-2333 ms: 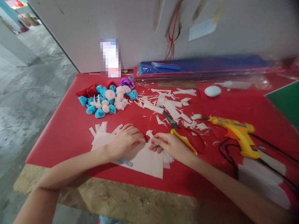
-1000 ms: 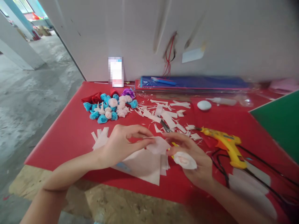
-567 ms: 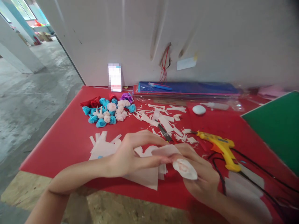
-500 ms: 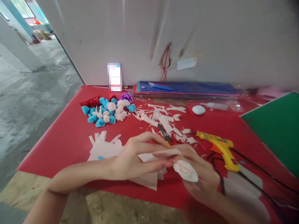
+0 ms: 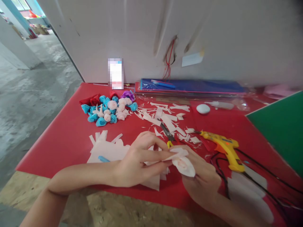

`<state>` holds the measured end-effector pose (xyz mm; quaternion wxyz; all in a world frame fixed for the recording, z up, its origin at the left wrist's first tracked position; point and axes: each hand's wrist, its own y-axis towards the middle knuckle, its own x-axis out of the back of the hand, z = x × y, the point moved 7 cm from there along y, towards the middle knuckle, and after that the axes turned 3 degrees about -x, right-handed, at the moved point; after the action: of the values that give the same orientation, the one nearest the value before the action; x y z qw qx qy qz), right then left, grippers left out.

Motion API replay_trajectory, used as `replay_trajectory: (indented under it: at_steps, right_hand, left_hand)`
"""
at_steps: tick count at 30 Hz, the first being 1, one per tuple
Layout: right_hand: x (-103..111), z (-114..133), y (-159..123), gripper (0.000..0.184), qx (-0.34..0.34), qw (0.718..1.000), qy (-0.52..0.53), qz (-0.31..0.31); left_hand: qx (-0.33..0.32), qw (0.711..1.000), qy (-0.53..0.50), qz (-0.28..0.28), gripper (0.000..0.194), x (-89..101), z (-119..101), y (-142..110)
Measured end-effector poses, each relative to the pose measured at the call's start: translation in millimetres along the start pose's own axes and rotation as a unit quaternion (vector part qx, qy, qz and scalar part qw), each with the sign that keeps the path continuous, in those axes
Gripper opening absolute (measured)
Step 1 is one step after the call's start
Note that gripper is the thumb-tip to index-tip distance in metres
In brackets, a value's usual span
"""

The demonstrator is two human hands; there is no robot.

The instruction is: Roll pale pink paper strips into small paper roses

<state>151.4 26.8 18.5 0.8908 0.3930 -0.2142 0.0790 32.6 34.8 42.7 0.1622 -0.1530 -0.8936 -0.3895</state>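
Over the front of the red table, my right hand [image 5: 201, 173] is closed around the base of a white paper rose [image 5: 184, 166] whose petals face me. My left hand [image 5: 144, 160] pinches the end of a pale paper strip [image 5: 176, 154] that runs to the rose's edge. Below my left hand lie white paper sheets [image 5: 109, 149] with a blue pen [image 5: 103, 159] on them. Just beyond my hands are scissors [image 5: 167, 130] with yellow handles, partly hidden, among white paper scraps [image 5: 169, 122].
A yellow glue gun [image 5: 222, 146] with a black cord rests at right. Finished blue, white, red and purple paper roses [image 5: 109, 108] cluster at back left near a propped phone [image 5: 115, 74]. A white oval object [image 5: 203, 109] and a green board [image 5: 279, 126] are farther right.
The rose has shifted slightly left and up, and the paper strip now lies against its upper edge. My left fingers still pinch the strip. The view has tilted slightly.
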Motion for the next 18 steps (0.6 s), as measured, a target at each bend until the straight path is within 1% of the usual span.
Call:
replay_trajectory:
  at_steps: [3, 6, 10, 13, 16, 18]
  right_hand:
    - [0, 0, 2, 0.016, -0.014, 0.999, -0.027, -0.016]
    - [0, 1, 4, 0.018, -0.028, 0.999, -0.037, -0.018]
    - [-2, 3, 5, 0.019, -0.055, 0.997, -0.052, -0.01]
    - [-3, 2, 2, 0.018, -0.077, 0.995, -0.059, -0.004]
    - [-2, 0, 1, 0.016, -0.101, 0.994, -0.042, 0.004]
    - [-2, 0, 2, 0.018, -0.12, 0.993, -0.006, 0.016]
  left_hand:
    - [0.002, 1.0, 0.028, -0.004, 0.024, -0.6, 0, 2]
    - [0.003, 0.999, 0.04, -0.012, 0.027, -0.2, 2, 2]
    - [0.018, 0.999, 0.019, -0.031, 0.034, -0.2, 10, -1]
    - [0.023, 0.999, 0.008, -0.04, 0.035, -1.2, 16, -2]
    - [0.025, 0.999, 0.007, -0.042, 0.033, -0.5, 18, -1]
    - [0.037, 0.999, -0.002, -0.034, 0.031, 0.2, 20, 0]
